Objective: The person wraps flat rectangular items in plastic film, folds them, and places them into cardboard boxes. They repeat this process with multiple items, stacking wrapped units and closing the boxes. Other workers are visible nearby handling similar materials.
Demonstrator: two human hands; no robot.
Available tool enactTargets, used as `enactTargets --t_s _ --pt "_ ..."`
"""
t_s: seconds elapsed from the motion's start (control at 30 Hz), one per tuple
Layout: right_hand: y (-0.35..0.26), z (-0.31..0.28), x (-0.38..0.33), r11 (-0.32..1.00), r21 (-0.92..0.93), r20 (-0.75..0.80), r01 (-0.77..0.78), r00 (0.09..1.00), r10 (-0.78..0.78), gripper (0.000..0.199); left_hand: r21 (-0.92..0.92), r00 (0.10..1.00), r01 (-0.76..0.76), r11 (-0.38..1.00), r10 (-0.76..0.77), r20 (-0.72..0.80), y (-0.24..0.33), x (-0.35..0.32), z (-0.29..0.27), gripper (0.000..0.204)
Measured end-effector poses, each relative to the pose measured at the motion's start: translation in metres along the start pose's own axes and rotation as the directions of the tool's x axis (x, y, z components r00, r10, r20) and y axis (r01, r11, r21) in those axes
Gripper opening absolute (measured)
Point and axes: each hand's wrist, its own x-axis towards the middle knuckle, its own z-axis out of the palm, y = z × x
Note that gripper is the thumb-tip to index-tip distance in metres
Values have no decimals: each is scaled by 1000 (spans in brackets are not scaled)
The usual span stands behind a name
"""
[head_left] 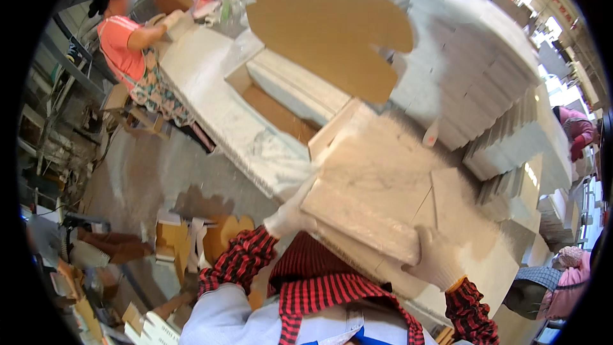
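My left hand (292, 214), in a whitish work glove, grips the left end of a long pale slab (361, 220) that has a shiny, film-like face. At its other end my right hand (437, 258), gloved the same way, has its thumb against the corner and its fingers curled at the edge. The slab lies tilted along the near edge of the worktable, close to my red-and-black striped apron. Just beyond it a dusty pale board (383, 166) rests on the table. Farther left sits an open cardboard box (281, 107) with long pale slabs along its far side.
A large brown cardboard sheet (325, 25) stands behind the box. Tall stacks of pale slabs (447, 70) fill the right. A co-worker in an orange shirt (124, 45) works at the table's far left end. Cardboard scraps (175, 246) lie low on the left.
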Motion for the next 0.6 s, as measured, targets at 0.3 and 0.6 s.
enactTargets --t_s 0.3,0.6 --pt "-4 0 3 999 -1 -50 49 998 -49 88 378 923 -216 900 314 -220 -48 22 -5 72" --pt "-143 -68 8 989 111 113 -100 990 88 90 380 896 -299 875 395 -205 91 -4 -88 56"
